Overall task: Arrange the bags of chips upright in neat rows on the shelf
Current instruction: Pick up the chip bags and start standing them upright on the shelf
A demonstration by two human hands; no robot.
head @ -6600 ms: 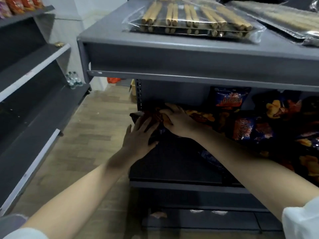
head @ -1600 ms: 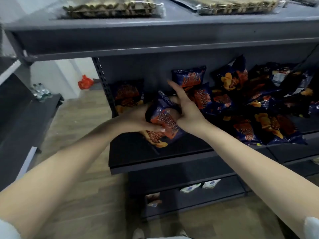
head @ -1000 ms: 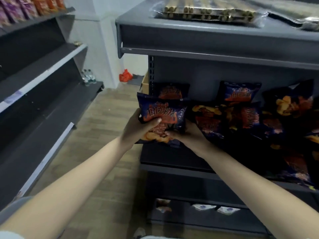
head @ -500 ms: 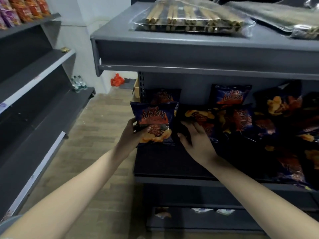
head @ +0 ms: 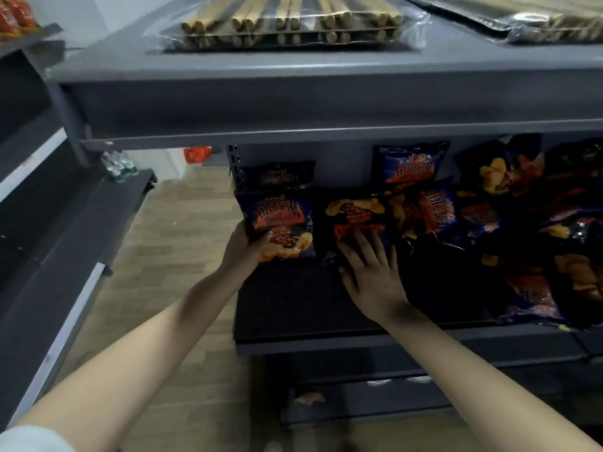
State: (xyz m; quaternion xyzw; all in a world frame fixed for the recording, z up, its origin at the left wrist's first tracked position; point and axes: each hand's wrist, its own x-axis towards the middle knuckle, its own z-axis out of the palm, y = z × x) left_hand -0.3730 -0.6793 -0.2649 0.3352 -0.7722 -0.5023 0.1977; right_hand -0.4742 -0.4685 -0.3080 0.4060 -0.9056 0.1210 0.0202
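A person in a white sleeve (head: 32,438) reaches with both bare forearms over a wooden floor (head: 182,230) toward a dark grey shelf (head: 293,305), whose front strip is bare. The left hand (head: 243,247) grips the lower left corner of a dark blue bag of chips (head: 277,223), thumb across its front, holding it upright at the shelf's left end. Just beside it, the right hand (head: 372,275) is spread flat, fingers straight and apart, its fingertips resting on a second bag (head: 355,216) printed with yellow chips and a red panel. To the right, a loose heap of bags (head: 522,223) lies tilted and overlapping, some flat near the shelf's front edge. Behind the held bag, another dark bag (head: 280,174) stands against the back panel, and a brighter blue bag (head: 409,164) stands upright farther right in the same back row. Below, a lower shelf (head: 359,399) holds a few small packets, too blurred to tell apart. Above the chips, the upper shelf (head: 293,102) carries a clear pack of biscuit sticks (head: 287,24) lying flat, with a second clear pack (head: 522,21) at the right. Across the aisle on the left stands more grey shelving (head: 65,239), with water bottles (head: 119,161) at its far end and an orange-red bag (head: 197,154) on the floor beyond.
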